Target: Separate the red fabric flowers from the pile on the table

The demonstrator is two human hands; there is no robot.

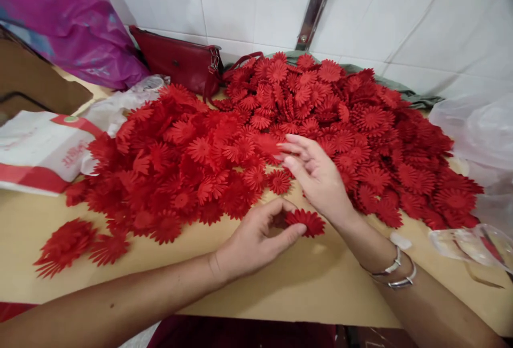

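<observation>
My left hand (pixel 262 233) is low over the front of the table, its thumb and fingers pinching a red artificial flower layer (pixel 308 223) with pointed petals. Above and to the right of it, my right hand (pixel 315 174) reaches over the pile. Its thumb and fingertips close on another red flower layer (pixel 269 145), smeared by motion. Two large heaps of similar layers lie around the hands: a left heap (pixel 172 161) and a right heap (pixel 360 123). A single layer (pixel 279 181) rests just beyond my left hand.
Some loose layers (pixel 66 244) lie at the left front. A red purse (pixel 176 59) stands against the tiled wall (pixel 228 0). Nearby are a purple bag (pixel 76 22), a white and red paper bag (pixel 44 147) and clear plastic (pixel 476 129) at the right.
</observation>
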